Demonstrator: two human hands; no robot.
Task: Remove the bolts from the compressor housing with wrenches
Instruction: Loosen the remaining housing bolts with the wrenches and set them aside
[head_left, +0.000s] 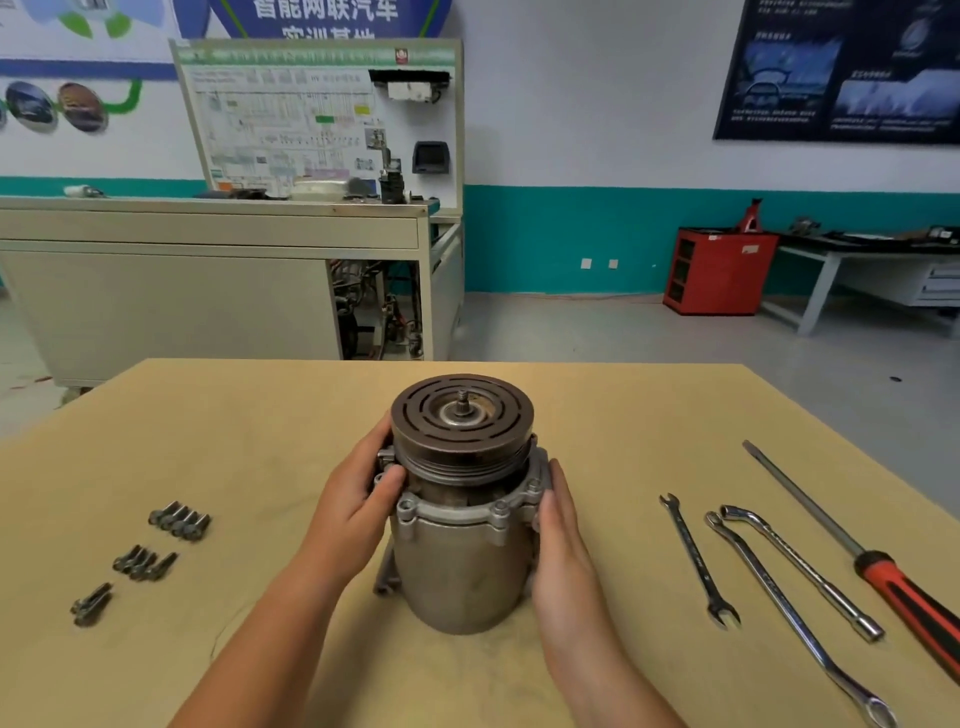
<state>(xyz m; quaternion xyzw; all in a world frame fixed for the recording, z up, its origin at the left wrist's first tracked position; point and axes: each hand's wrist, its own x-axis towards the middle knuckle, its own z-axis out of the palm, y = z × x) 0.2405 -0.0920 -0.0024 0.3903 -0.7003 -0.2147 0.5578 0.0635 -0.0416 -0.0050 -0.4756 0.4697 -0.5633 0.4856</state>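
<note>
Three small clusters of loose bolts (179, 519) lie toward the left edge of a tan table (260, 441); the cluster nearest the camera sits closest to that edge. At the table's middle a grey metal compressor (462, 577) stands upright on its end, its dark slotted clutch plate (461, 410) facing up. A person's left hand (358, 499) grips the housing at its flange, thumb curled over the rim just beneath the pulley, fingers wrapped round the far side. The right hand (558, 535) lies flat against the opposite side, fingers straight and together, pressing the casing. Bolt heads (500, 508) sit in the flange between the two hands. Toward the right edge, well apart from the compressor, lie an open-ended spanner (697, 561), a long offset ring wrench (769, 583) and a cranked socket wrench (810, 574) side by side. Beyond them a screwdriver (904, 587) with a red-and-black handle runs off the right of the picture.
</note>
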